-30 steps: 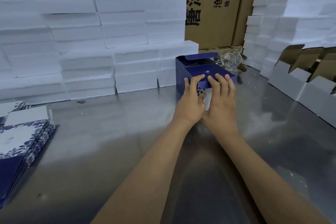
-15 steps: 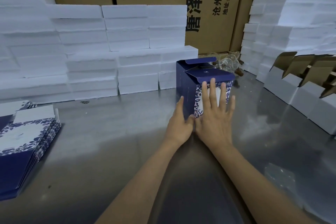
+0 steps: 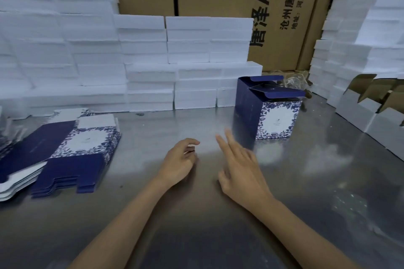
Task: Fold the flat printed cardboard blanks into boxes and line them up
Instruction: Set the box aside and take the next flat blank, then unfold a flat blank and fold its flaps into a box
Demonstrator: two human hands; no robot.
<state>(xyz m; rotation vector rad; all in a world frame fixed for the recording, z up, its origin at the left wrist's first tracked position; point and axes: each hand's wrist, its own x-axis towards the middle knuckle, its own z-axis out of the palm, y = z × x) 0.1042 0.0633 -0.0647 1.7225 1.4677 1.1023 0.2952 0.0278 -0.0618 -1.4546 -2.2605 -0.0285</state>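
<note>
From my head view, one folded box (image 3: 267, 107) stood upright on the metal table (image 3: 328, 181), top flaps unclosed. My left hand (image 3: 178, 162) hung loosely curled and my right hand (image 3: 239, 168) lay spread, both holding nothing. The stack of flat blanks (image 3: 72, 153) at my left remained to be folded.

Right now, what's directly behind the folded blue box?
Behind the folded blue box stand stacked white foam slabs and crumpled clear plastic; whatever sits at its hidden back base can't be seen.
</note>
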